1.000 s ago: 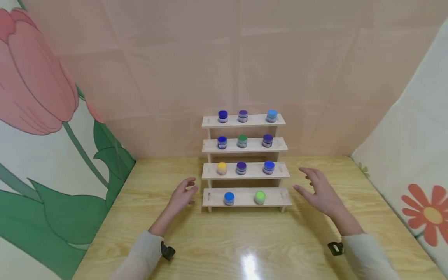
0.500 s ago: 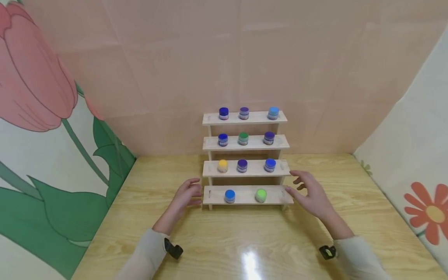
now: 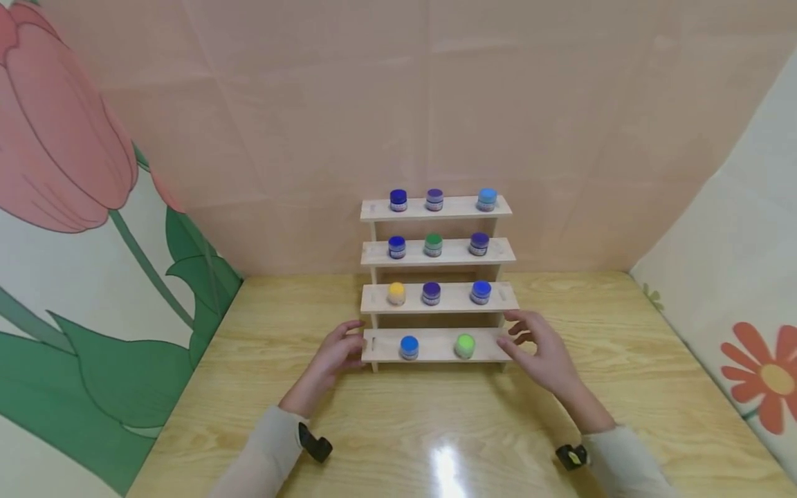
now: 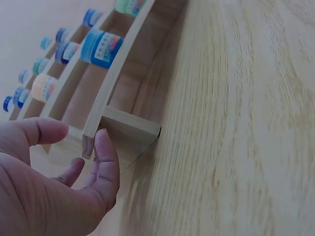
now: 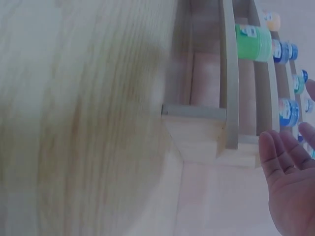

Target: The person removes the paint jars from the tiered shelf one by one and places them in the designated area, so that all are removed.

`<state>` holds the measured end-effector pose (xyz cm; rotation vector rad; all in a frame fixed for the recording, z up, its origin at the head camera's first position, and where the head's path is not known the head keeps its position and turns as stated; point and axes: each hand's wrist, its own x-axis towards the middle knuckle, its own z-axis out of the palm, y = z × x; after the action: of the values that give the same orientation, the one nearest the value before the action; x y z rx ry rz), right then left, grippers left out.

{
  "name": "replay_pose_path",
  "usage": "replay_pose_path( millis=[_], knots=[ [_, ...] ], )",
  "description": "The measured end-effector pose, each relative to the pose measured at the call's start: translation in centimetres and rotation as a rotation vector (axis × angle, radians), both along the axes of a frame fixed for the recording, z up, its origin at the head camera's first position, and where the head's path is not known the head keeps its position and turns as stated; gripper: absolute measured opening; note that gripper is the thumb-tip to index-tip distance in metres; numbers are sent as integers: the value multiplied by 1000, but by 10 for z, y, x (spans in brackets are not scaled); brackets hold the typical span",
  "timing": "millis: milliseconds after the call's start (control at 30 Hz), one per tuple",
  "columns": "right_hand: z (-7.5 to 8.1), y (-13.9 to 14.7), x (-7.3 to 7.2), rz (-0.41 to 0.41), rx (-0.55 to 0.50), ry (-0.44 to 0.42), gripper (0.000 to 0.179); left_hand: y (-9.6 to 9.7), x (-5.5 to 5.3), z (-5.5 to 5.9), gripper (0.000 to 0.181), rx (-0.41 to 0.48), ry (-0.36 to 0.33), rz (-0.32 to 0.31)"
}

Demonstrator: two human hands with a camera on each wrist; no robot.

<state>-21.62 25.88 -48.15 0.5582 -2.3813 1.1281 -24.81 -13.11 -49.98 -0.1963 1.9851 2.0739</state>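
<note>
A pale wooden four-tier rack [image 3: 436, 354] stands on the table and bears small lidded paint jars. On its lowest tier sit a blue jar [image 3: 409, 348] and a light green jar [image 3: 465, 346]. My left hand [image 3: 336, 354] is at that tier's left end. In the left wrist view, the thumb is apart from the fingers [image 4: 106, 167], whose tips come right up to the board's end. At the opposite end, my right hand [image 3: 542, 354] has loosely bent fingers and overlaps the board's corner in the head view. Neither hand holds anything.
Higher tiers carry several more jars, including a yellow one [image 3: 396, 294], a dark green one [image 3: 433, 245] and a light blue one [image 3: 487, 200]. Behind the rack hangs a pinkish cloth [image 3: 311, 138]. Flower-patterned sheets flank the wood-grain table [image 3: 398, 429].
Both hands have moved inward to the rack's lowest tier, the left hand rightward and the right hand leftward. The head view has shifted slightly. The jars keep their places on the tiers.
</note>
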Motion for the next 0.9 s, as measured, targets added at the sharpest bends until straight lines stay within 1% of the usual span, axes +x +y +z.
replay_pose_path(
  millis=[200, 367, 600, 700, 900],
  knots=[
    [-5, -11, 3, 21, -20, -21, 49, 3, -2, -5, 63, 6, -10, -3],
    [-8, -16, 4, 19, -31, -45, 49, 5, -4, -11, 58, 10, -4, -19],
    [-14, -20, 4, 63, -90, -79, 45, 4, -7, -17, 53, 33, -3, -25],
    [-15, -23, 4, 68, -97, -92, 45, 4, -8, -18, 51, 42, -7, -29],
    [-14, -30, 4, 57, -91, -110, 44, 2, -11, -16, 51, 48, -28, -45]
  ],
)
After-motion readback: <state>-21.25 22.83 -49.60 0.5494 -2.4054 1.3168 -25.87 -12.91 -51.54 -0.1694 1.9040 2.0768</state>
